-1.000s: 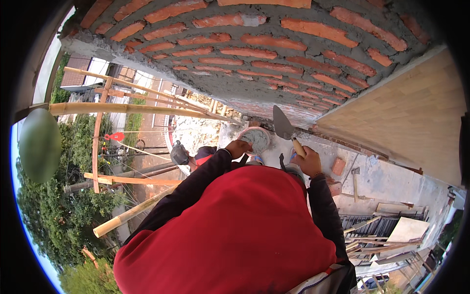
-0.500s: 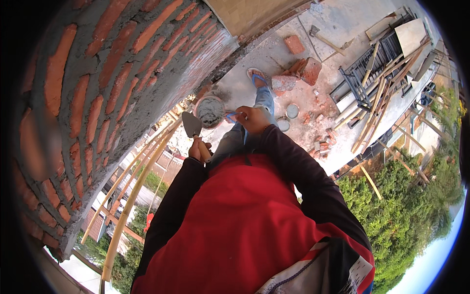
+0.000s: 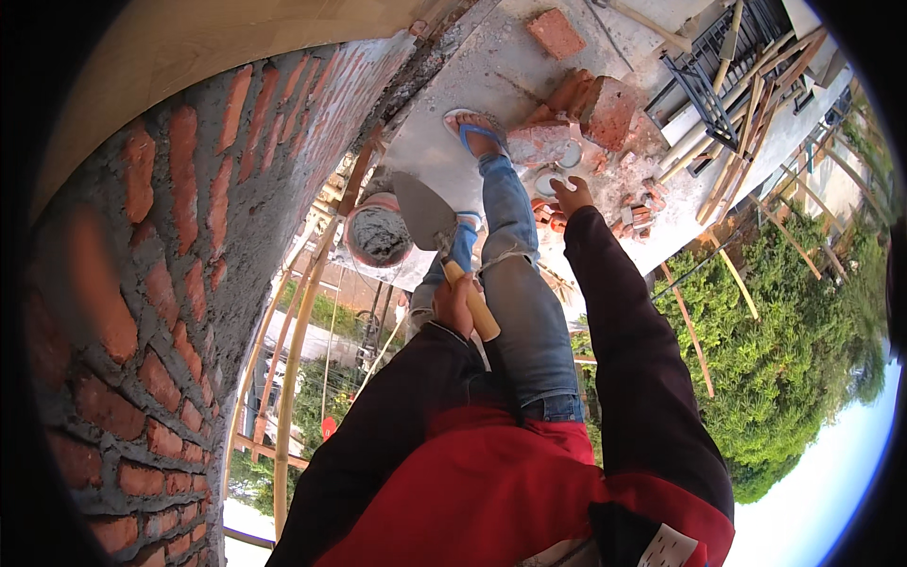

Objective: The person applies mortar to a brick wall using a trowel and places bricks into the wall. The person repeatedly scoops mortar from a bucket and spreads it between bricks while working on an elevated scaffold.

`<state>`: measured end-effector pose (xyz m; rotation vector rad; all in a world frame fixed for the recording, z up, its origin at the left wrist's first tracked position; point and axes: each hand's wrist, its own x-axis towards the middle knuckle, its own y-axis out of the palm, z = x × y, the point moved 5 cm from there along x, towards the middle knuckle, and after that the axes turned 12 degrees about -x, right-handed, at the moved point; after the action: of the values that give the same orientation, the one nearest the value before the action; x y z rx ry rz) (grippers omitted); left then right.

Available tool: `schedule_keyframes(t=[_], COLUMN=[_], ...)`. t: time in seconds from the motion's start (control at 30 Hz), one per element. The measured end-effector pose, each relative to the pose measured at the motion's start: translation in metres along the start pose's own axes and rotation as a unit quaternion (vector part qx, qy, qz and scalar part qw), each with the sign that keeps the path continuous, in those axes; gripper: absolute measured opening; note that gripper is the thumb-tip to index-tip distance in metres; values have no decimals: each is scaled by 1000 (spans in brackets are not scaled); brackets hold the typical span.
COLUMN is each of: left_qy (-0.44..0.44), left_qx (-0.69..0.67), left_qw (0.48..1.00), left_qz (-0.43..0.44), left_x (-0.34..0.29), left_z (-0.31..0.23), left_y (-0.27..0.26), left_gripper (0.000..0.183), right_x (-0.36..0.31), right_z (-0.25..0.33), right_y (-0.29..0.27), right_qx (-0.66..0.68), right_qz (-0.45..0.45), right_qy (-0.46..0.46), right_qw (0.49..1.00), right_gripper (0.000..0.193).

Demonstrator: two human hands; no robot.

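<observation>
My left hand (image 3: 453, 304) is closed round the wooden handle of a pointed brick trowel (image 3: 423, 214), its grey blade angled up and to the left. Just left of that blade, partly covered by it, is a round bucket (image 3: 351, 253) with wet grey mortar (image 3: 380, 233) inside. Out to the right, my right hand (image 3: 573, 197) reaches forward with thumb and fingers apart, and nothing shows in it. Closest to it are small broken brick pieces (image 3: 548, 214) and a pale round disc (image 3: 546, 181) on the floor.
A brick wall (image 3: 179, 283) with grey mortar joints rises on the left. Large brick chunks (image 3: 609, 111) and a single block (image 3: 556, 34) lie ahead. Timber and dark metal frames (image 3: 704, 94) are piled at far right. Bamboo poles (image 3: 293, 397) stand beyond the floor's edge.
My right hand has gone from near the bucket out to the right, its fingers opening. The left hand has carried the trowel rightward and nearer. The whole view has shifted and my body leans forward.
</observation>
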<state>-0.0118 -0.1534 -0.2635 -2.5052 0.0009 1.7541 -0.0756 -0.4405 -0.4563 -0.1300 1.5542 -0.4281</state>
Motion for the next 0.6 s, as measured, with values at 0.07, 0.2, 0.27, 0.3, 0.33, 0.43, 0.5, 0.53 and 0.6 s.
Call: schedule_keyframes(t=[0.07, 0.2, 0.27, 0.3, 0.33, 0.43, 0.5, 0.53, 0.6], left_qy=[39, 56, 213, 285, 145, 147, 155, 147, 123], left_qx=[65, 111, 206, 254, 212, 224, 225, 207, 168], left_qw=[997, 991, 953, 921, 965, 962, 960, 965, 977], left_qz=[27, 58, 66, 71, 48, 49, 64, 59, 39], left_x=[5, 13, 18, 19, 24, 30, 30, 29, 29], left_z=[2, 16, 4, -1, 10, 8, 6, 6, 8], left_y=[50, 97, 100, 102, 95, 94, 94, 93, 87], left_gripper=[36, 43, 44, 44, 52, 50, 51, 51, 51], right_x=[22, 98, 140, 161, 176, 202, 193, 182, 156], right_z=[10, 21, 28, 30, 25, 21, 12, 6, -8], right_y=[17, 46, 67, 70, 75, 88, 80, 72, 52], right_qx=[55, 73, 52, 38, 31, 17, 15, 21, 52], right_qz=[22, -114, -269, -313, -313, -303, -292, -281, -248], right_qy=[38, 103, 105, 101, 112, 125, 110, 93, 50], right_qw=[998, 985, 956, 944, 943, 945, 950, 955, 966], right_gripper=[96, 113, 120, 120, 121, 121, 122, 122, 123])
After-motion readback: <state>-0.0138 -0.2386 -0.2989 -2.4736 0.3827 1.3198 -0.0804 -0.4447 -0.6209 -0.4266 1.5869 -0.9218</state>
